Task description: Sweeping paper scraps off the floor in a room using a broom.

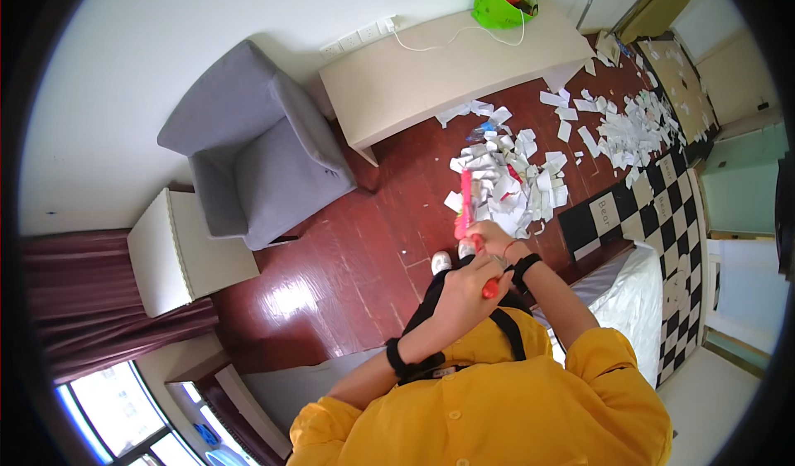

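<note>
Both hands are on a red and pink tool (466, 196) with a rod-like handle, possibly a broom seen foreshortened from above. My left hand (463, 292) grips it near my body, and the rounded red end of the handle shows beside the fingers. Farther forward, my right hand (492, 241) is closed around the red shaft. The tool's narrow pink part overlaps the left side of a heap of white paper scraps (512, 180) in the picture. Fingers hide much of the shaft. A few red pieces and a blue plastic piece (481, 132) lie among the paper.
More scraps (640, 127) spread over the red-brown wooden floor (397, 217) to the right. A grey armchair (267, 149), a pale bench (447, 62) bearing a green bag (502, 6), and a white cabinet (192, 249) stand around. A checkered mat (646, 217) lies at right.
</note>
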`<state>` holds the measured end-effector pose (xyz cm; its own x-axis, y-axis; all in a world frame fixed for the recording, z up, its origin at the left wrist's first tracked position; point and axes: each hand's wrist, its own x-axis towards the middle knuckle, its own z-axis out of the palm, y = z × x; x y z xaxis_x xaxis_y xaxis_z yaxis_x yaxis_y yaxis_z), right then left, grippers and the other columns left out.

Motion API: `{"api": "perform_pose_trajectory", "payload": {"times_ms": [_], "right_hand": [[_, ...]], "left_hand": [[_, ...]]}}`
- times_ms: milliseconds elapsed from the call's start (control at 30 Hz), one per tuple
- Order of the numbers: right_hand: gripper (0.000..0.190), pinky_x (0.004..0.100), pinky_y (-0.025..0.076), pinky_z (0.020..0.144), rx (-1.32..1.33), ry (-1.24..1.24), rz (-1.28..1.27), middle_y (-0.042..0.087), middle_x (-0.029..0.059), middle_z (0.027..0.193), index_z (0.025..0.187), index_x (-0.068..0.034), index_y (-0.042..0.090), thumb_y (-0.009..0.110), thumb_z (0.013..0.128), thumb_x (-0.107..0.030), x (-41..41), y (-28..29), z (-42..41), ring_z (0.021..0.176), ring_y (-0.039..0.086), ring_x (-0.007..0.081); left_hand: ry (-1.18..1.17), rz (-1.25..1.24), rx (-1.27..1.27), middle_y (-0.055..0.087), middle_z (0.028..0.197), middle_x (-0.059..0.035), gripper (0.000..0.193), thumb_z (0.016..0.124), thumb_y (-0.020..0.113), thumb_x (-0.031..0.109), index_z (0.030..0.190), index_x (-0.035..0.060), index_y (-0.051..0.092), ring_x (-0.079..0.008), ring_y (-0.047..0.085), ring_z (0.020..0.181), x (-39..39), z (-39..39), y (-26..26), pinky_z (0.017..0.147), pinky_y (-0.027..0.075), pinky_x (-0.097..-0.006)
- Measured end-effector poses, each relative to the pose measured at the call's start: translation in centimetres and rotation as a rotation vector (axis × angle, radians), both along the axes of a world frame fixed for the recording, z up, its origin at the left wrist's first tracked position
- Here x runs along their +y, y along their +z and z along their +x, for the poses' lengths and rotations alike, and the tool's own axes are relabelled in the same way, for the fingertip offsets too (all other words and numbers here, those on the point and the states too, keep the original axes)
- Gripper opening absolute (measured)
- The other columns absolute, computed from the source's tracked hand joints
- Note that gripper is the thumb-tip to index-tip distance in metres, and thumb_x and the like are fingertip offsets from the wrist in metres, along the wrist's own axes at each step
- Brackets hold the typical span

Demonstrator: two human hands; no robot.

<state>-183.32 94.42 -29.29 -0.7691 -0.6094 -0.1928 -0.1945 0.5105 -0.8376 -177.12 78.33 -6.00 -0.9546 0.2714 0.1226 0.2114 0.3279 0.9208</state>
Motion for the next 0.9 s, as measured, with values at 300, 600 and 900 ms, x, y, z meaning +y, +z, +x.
{"api": "perform_pose_trajectory", "payload": {"times_ms": [300, 600, 900], "right_hand": [[0.037, 0.0432, 0.042, 0.059, 0.162, -0.104, 0.078, 0.052, 0.0141, 0.064, 0.062, -0.005, 0.050, 0.069, 0.082, -0.028, 7.0, 5.1, -1.5, 0.065, 0.055, 0.0360], [0.026, 0.0405, 0.043, 0.061, 0.206, -0.198, -0.197, 0.055, 0.0135, 0.070, 0.070, -0.002, 0.055, 0.071, 0.083, -0.017, 1.0, 9.1, -4.3, 0.068, 0.056, 0.0337], [0.020, 0.0368, 0.039, 0.052, 0.009, -0.305, -0.618, 0.048, 0.0108, 0.063, 0.075, -0.003, 0.056, 0.072, 0.084, -0.011, -0.6, -3.8, -11.0, 0.053, 0.047, 0.0228]], "left_hand": [[-0.128, 0.091, 0.006, 0.054, 0.075, -0.0117, 0.023, 0.081, 0.072, 0.012, 0.072, 0.0047, 0.052, -0.0336, 0.056, 0.064, 2.0, -1.8, 1.3, 0.055, 0.044, -0.0375], [-0.190, -0.094, 0.198, 0.056, 0.074, -0.0083, 0.027, 0.077, 0.077, 0.016, 0.072, 0.0066, 0.053, -0.0283, 0.060, 0.064, 2.2, -4.7, 7.2, 0.054, 0.048, -0.0361], [-0.199, -0.322, 0.153, 0.058, 0.079, -0.0102, 0.023, 0.082, 0.072, 0.018, 0.076, 0.0041, 0.055, -0.0327, 0.062, 0.070, 8.8, -13.6, -1.5, 0.055, 0.050, -0.0400]]}}
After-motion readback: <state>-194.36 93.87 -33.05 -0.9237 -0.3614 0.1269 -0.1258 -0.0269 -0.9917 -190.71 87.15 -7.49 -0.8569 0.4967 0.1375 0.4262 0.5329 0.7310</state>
